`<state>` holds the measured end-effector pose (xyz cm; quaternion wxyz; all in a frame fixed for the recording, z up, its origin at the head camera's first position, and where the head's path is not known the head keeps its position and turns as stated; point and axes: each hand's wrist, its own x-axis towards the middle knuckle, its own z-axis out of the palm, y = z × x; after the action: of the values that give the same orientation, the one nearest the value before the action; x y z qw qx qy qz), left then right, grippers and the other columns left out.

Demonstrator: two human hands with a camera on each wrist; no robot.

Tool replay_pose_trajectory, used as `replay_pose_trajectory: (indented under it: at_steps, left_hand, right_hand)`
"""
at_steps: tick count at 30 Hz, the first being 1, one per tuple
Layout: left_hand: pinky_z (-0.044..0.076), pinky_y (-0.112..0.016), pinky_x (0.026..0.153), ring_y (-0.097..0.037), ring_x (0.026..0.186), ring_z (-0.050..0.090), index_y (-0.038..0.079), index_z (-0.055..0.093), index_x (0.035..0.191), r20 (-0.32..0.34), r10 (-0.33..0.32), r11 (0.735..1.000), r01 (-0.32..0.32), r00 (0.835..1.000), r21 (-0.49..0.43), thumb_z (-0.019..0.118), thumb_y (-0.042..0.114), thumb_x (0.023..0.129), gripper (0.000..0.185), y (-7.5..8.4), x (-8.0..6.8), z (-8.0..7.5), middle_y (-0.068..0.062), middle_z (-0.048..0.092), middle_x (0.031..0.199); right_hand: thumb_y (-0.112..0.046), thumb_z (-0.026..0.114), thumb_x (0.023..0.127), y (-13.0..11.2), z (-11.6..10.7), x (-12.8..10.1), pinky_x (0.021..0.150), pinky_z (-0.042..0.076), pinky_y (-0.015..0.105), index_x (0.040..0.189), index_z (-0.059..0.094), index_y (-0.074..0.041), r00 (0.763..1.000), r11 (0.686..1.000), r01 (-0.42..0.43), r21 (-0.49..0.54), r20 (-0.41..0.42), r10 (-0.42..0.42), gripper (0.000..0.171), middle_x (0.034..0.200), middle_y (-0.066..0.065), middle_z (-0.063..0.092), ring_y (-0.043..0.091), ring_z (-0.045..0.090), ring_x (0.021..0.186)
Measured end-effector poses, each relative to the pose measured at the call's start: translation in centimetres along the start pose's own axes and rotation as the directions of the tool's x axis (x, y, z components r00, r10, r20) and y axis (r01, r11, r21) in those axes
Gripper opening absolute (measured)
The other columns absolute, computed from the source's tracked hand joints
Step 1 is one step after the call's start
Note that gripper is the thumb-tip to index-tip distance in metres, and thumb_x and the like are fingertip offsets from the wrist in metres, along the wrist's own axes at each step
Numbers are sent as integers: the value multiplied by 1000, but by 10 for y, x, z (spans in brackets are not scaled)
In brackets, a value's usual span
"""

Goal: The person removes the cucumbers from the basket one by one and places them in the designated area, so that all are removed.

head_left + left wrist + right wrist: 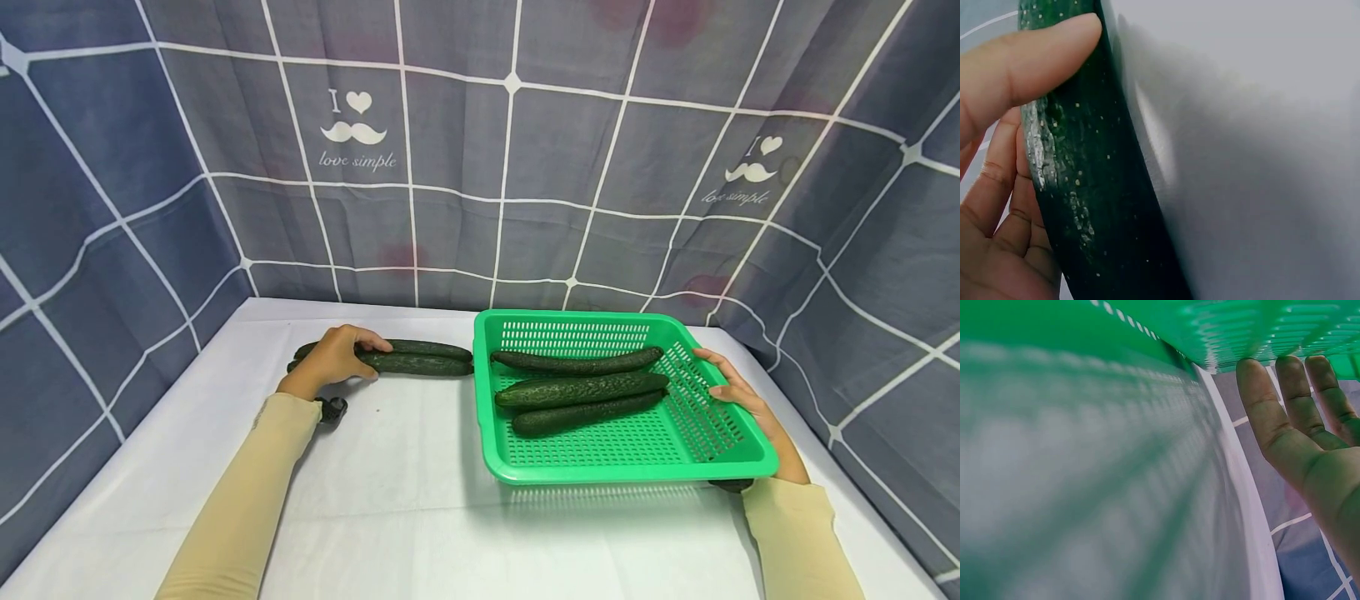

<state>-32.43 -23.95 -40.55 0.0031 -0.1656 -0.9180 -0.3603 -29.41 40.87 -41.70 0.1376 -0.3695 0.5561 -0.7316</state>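
Note:
Two dark green cucumbers lie side by side on the white table, a far one (431,348) and a near one (420,365). My left hand (337,357) covers their left ends. In the left wrist view its thumb (1035,59) and fingers curl round one cucumber (1091,206); I cannot tell which of the two it is. A green slotted basket (622,467) stands to the right and holds three more cucumbers (581,388). My right hand (731,390) rests on the basket's right rim, its straight fingers (1297,419) against the green plastic (1241,325).
A grey-blue checked cloth (510,167) hangs behind and on both sides of the table. The white tabletop (405,500) stretches from the cucumbers to the front edge. A small black wrist device (332,408) sits by my left sleeve.

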Motion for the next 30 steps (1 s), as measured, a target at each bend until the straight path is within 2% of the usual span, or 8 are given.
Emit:
replay_pose_trajectory:
  at_steps: [6,14,19,26,28,30]
  left_hand:
    - [54,-58,100,-39,117,62,4,81,124,0,-10,1000,10,1000,0,92,-5,80,46,-1,0,0,-20,73,126]
    - [54,-58,103,-43,121,63,2,79,127,-2,5,999,-6,1000,-52,90,-3,83,46,0,-3,-3,-23,72,129]
    - [53,-59,107,-45,126,63,-2,75,132,15,21,996,-19,1000,-89,88,6,90,44,3,-3,-7,-23,71,135]
    - [52,-58,108,-42,126,64,-2,69,141,42,27,994,-22,999,-109,79,18,102,45,13,-3,-10,-22,70,138]
    - [53,-58,107,-42,126,65,-2,69,141,37,37,993,-32,999,-112,77,19,103,45,17,-2,-10,-22,70,138]
    - [53,-57,107,-40,125,66,-1,69,141,26,50,992,-46,998,-121,77,20,104,43,21,-2,-11,-23,69,139]
  right_hand:
    - [14,19,101,-1,5,-3,102,57,28,167,37,-16,998,994,-16,-104,-68,9,74,159,-1,50,15,62,133]
    - [14,19,101,0,4,-3,102,58,28,167,37,-16,998,994,-21,-106,-64,14,75,158,-1,51,14,63,132]
    - [15,16,99,0,1,0,106,55,28,166,37,-16,999,997,-2,-77,-36,0,76,159,-1,51,15,61,136]
    - [16,14,99,0,0,0,110,54,32,166,34,-15,1000,1000,7,25,14,-8,77,160,2,51,18,59,140]
    - [15,14,99,1,-1,0,110,54,31,167,35,-15,1000,1000,12,18,27,-12,77,161,1,51,18,58,140]
    - [16,15,97,2,-4,1,108,53,26,166,37,-16,999,997,46,-63,33,-44,79,160,-2,50,13,58,139]
